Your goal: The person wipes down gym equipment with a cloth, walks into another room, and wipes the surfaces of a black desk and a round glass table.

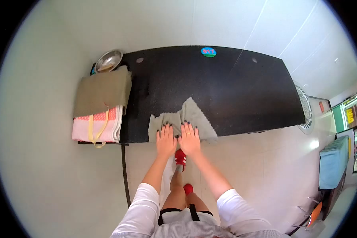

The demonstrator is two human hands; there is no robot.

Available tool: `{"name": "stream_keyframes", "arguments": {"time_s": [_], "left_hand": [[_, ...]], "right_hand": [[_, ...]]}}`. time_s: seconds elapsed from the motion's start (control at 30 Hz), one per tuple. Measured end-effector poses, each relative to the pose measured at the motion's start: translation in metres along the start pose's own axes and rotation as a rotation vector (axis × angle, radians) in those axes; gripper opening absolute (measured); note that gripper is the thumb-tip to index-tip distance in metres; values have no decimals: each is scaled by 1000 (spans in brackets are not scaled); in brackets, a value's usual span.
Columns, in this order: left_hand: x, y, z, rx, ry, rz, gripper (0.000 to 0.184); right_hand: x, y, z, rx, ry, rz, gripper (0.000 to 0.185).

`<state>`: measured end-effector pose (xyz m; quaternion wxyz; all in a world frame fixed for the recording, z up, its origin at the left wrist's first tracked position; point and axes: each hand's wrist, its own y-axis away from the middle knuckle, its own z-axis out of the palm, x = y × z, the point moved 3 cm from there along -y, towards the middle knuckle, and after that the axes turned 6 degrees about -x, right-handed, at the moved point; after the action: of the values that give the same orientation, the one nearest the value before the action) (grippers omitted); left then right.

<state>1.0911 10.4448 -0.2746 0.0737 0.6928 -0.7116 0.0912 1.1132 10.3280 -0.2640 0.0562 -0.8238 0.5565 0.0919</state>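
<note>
A grey-green cloth (194, 112) lies spread at the front edge of the black table (242, 91), part of it reaching over the edge. My left hand (166, 139) rests flat on the cloth's left half, fingers stretched forward. Beside it, my right hand (190, 138) lies on the other half with its fingers spread and a ring on one of them. The two thumbs nearly touch. Neither hand grips the cloth; both press down on it from above.
Folded fabric (101, 93) and a pink-and-white bag (95, 129) with yellow handles are stacked on the table's left end. Behind them stands a metal bowl (109, 61). A round sticker (208, 52) marks the back edge. Rightward are a patterned basket (303, 105) and an orange stool (315, 214).
</note>
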Motion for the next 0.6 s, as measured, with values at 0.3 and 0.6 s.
{"name": "stream_keyframes", "arguments": {"time_s": [0.3,0.6], "left_hand": [[-11,11,20,-83,-20,-2,60],[0,-21,30,-270,-88,123,64]], "right_hand": [[14,11,14,-112,-37,-104,56],[35,10,11,14,-200,-11,50]]}}
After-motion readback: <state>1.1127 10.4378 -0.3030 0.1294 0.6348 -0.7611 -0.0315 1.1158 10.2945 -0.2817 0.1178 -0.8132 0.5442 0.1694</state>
